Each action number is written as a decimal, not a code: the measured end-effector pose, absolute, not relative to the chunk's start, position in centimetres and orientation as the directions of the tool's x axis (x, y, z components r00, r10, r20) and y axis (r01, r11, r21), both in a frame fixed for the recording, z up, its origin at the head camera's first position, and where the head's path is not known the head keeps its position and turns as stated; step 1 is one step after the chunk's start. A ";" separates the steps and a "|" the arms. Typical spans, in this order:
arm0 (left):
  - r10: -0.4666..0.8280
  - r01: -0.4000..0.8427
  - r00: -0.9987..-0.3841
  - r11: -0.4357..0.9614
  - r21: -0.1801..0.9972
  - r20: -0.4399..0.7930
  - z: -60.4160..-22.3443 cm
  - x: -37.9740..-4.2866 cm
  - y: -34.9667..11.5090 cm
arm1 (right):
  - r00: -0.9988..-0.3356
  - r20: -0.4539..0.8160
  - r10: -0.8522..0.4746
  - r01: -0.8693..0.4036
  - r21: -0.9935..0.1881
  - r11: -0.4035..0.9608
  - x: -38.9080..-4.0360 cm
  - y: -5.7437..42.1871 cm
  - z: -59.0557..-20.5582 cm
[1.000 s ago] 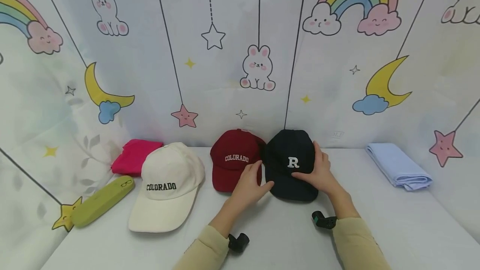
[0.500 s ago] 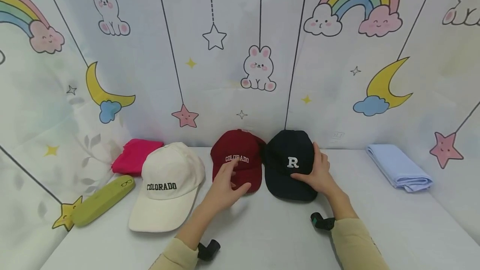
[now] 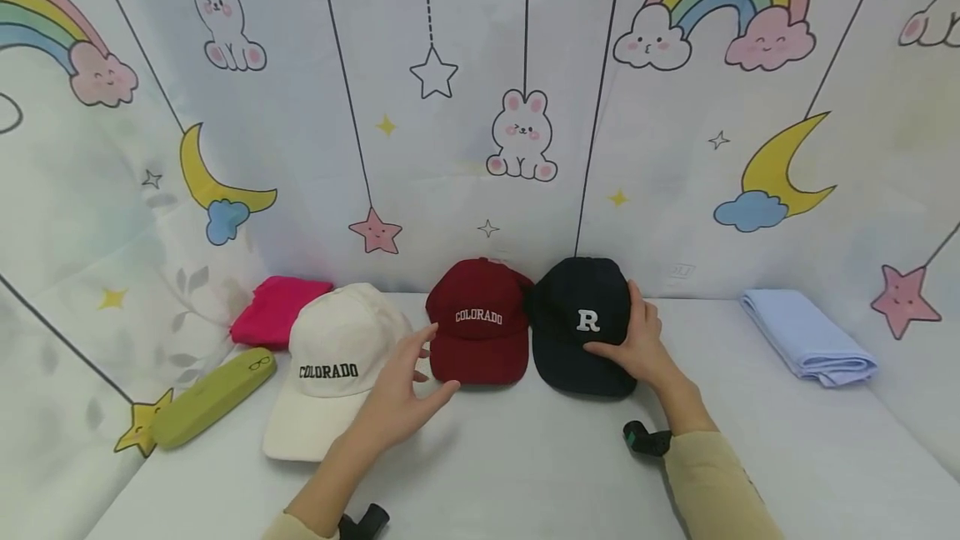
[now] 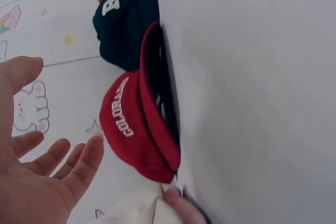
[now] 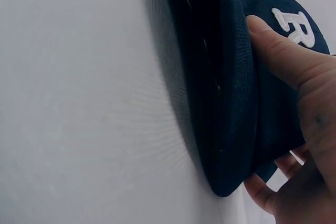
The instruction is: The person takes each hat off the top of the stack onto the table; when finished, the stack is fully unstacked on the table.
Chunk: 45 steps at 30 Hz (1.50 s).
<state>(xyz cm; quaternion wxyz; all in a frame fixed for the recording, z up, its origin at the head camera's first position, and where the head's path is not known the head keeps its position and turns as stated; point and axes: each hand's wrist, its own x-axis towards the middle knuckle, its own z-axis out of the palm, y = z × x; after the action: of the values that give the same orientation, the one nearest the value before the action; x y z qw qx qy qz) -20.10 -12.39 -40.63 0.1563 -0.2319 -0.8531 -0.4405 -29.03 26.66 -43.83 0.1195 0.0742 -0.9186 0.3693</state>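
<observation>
A dark navy baseball cap [image 3: 582, 298] with a white R sits at the back of the table. My right hand [image 3: 637, 340] grips its right side, thumb on the front above the brim and fingers round the edge, as the right wrist view [image 5: 286, 51] also shows. Against it on the left stands a red COLORADO baseball cap [image 3: 480, 307]. My left hand [image 3: 397, 398] hovers with spread fingers in front of the gap between the red cap and a white COLORADO baseball cap [image 3: 330, 357], partly hiding the white one. Nothing is in the left hand.
Behind the white cap lies a folded bright pink cloth [image 3: 273, 307]. A green elongated case [image 3: 213, 398] with a glasses drawing is at the left. Far right rests a folded light blue cloth [image 3: 810, 336]. A printed curtain [image 3: 480, 107] backs the white table [image 3: 525, 473].
My left hand has moved left, from between the red and navy caps, past the red cap, to the white cap's right side. The right hand stays on the navy cap.
</observation>
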 end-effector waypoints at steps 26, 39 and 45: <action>-0.015 0.407 -0.871 0.538 0.738 0.491 -37.2 -19.3 -23.4 | -0.962 0.264 -0.065 -0.226 -0.643 0.732 -30.9 26.9 -43.4; -0.046 0.281 -0.925 0.588 0.759 0.378 -38.5 -19.2 -27.9 | -0.965 0.251 -0.069 -0.218 -0.638 0.739 -31.7 26.9 -43.5; -0.037 0.187 -0.965 0.590 0.785 0.258 -39.4 -19.1 -29.3 | -0.963 0.259 -0.074 -0.227 -0.636 0.738 -31.6 26.7 -43.3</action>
<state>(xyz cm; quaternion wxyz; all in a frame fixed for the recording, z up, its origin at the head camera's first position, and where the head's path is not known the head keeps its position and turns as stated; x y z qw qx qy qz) -19.15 -29.33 -39.42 0.1244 -0.0426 -0.8830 -0.4506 -31.63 26.65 -43.32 0.1089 0.0813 -0.9257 0.3530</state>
